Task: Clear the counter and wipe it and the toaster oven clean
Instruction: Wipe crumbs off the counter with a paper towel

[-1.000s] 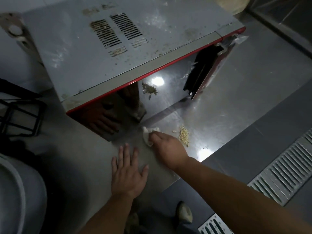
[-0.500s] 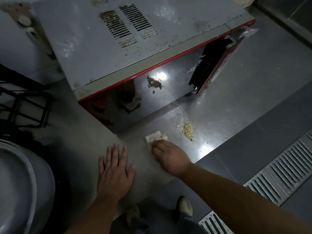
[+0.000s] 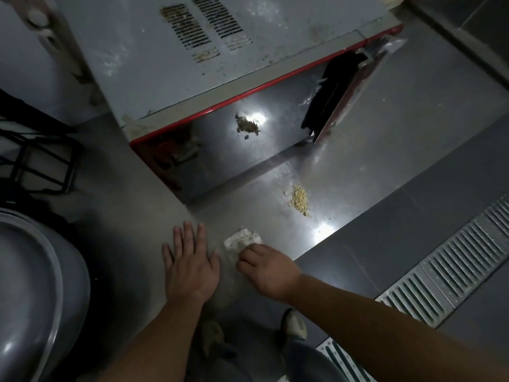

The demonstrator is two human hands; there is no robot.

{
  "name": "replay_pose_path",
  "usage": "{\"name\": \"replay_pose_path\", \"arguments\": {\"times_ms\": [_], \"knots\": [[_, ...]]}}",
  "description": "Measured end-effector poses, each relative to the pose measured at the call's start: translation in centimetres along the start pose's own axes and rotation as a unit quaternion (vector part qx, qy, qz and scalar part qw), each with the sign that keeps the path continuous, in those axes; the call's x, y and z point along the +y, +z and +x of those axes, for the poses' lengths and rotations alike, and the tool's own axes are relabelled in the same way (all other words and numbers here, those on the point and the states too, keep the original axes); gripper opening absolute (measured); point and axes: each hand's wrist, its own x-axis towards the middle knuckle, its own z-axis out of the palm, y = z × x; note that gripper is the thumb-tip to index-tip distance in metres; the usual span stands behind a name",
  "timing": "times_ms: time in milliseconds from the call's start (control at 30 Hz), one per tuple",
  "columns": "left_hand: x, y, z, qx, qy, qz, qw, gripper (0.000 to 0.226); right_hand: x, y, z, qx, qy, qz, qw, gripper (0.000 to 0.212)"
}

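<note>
The cloth (image 3: 242, 239), gripped by the right hand (image 3: 268, 271), is drawn back toward the bench's (image 3: 371, 150) front edge, away from the crumbs (image 3: 298, 201); the left hand (image 3: 190, 267) stays flat, fingers (image 3: 188, 235) released.

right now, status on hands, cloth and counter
Left hand flat on counter. Right hand grips cloth on counter. Crumb pile unwiped, beside toaster oven.
</note>
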Motion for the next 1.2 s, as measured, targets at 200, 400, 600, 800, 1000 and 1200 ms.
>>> {"name": "replay_pose_path", "arguments": {"times_ms": [200,400,600,800,1000,1200], "knots": [[-0.2,0.3,-0.7,-0.001,0.002,0.008,1.000,0.069,3.1,-1.1,-0.8,-0.028,0.039,-0.056,0.997,0.015],[1.3,-0.1,-1.3,-0.006,-0.010,-0.015,1.000,0.067,6.5,-5.0,0.7,-0.008,0.170,-0.081,0.982,0.038],[-1.0,-1.0,-0.8,0.003,0.048,0.026,0.999,0.068,-0.3,-3.5,1.7,0.050,0.033,0.000,0.998,0.013],[-3.4,-0.1,-0.9,0.007,0.085,0.041,0.996,0.064,-6.3,2.9,-0.4,0.000,-0.026,0.016,1.000,0.020],[-4.1,1.2,-1.1,0.049,0.092,-0.016,0.994,0.057,-0.7,0.2,-2.2,-0.033,0.031,-0.035,0.998,0.026],[-4.1,1.2,-1.2,0.067,0.092,-0.025,0.993,0.062,5.3,-4.4,-0.3,-0.032,0.172,-0.068,0.982,0.038]]}}
